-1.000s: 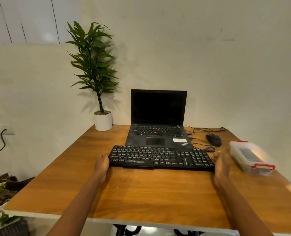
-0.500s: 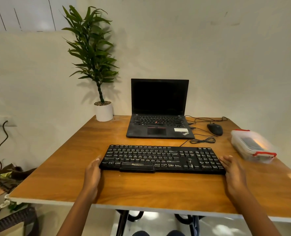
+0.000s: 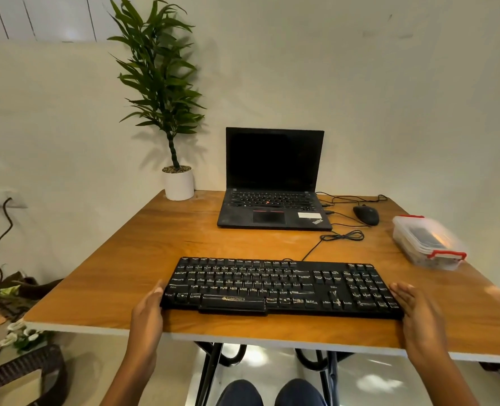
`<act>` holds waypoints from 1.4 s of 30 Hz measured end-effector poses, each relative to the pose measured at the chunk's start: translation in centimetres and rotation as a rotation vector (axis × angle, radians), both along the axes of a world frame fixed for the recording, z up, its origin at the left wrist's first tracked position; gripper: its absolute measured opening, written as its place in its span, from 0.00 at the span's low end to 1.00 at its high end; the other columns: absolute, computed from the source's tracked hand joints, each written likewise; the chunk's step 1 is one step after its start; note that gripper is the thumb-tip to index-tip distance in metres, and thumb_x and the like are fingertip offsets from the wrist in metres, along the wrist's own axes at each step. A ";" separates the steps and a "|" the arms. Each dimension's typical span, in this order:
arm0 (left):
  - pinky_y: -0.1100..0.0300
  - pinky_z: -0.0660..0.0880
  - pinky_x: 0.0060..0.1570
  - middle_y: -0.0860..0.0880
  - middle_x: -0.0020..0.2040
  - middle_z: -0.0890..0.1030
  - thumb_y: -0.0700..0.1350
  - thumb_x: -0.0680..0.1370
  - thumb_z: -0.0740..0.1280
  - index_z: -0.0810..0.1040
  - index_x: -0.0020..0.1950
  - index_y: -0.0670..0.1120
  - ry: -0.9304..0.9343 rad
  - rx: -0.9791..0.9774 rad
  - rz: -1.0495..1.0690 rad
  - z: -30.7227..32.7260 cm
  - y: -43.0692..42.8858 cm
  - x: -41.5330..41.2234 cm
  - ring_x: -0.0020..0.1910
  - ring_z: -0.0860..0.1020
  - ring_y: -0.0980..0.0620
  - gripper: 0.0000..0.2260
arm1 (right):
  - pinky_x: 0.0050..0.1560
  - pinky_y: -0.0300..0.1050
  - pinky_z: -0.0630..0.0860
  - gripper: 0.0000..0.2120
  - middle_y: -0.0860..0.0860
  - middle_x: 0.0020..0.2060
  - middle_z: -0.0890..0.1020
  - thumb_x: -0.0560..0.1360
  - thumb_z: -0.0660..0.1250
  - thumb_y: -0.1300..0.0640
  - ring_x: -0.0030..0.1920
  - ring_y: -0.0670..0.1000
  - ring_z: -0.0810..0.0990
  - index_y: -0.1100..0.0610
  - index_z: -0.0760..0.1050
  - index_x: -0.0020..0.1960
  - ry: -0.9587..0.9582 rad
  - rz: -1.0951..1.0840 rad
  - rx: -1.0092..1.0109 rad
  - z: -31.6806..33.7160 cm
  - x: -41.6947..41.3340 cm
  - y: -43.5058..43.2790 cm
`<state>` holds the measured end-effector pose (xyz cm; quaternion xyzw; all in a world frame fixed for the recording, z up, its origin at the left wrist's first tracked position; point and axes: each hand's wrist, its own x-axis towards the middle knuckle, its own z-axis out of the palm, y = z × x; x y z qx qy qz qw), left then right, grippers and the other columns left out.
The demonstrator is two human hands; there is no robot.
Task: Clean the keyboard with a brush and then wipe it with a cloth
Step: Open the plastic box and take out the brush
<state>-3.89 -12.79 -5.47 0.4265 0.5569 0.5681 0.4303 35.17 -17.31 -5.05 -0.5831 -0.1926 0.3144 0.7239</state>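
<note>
Head cam: keyboard [image 3: 278,285] lies flat near the front edge of the wooden table [image 3: 143,250], long side toward me, with its cable [image 3: 342,237] running back toward the laptop [image 3: 273,183]. My left hand [image 3: 147,310] is flat with fingers straight against the keyboard's left end, and my right hand [image 3: 415,312], slightly blurred, is the same at the right end; neither curls round it. Behind: laptop open with a dark screen, mouse [image 3: 366,215] just right of it, clear lidded plastic box [image 3: 429,243] with 2 red clips near the right edge (contents unreadable), potted plant [image 3: 179,184] at the back-left corner.
</note>
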 end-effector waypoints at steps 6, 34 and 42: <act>0.55 0.60 0.67 0.47 0.72 0.67 0.46 0.83 0.53 0.66 0.72 0.44 0.008 -0.016 0.018 1.2 -1.6 0.6 0.71 0.64 0.49 0.18 | 0.53 0.41 0.67 0.16 0.54 0.54 0.77 0.80 0.54 0.57 0.57 0.51 0.74 0.61 0.70 0.64 0.002 -0.010 0.022 -0.3 -0.2 -0.9; 0.59 0.71 0.58 0.57 0.49 0.79 0.51 0.82 0.52 0.78 0.53 0.52 0.467 0.314 -0.792 8.2 4.2 27.3 0.52 0.77 0.58 0.15 | 0.53 0.54 0.77 0.17 0.58 0.58 0.74 0.79 0.59 0.55 0.51 0.56 0.75 0.60 0.63 0.65 -0.201 -0.407 -0.058 0.6 13.6 8.9; 0.60 0.68 0.55 0.46 0.67 0.73 0.44 0.80 0.59 0.70 0.69 0.43 0.558 0.163 -0.813 8.1 11.3 36.4 0.64 0.71 0.49 0.17 | 0.54 0.52 0.75 0.15 0.59 0.54 0.78 0.81 0.54 0.55 0.50 0.56 0.76 0.63 0.72 0.61 -0.383 -0.400 -0.021 -0.8 14.3 9.6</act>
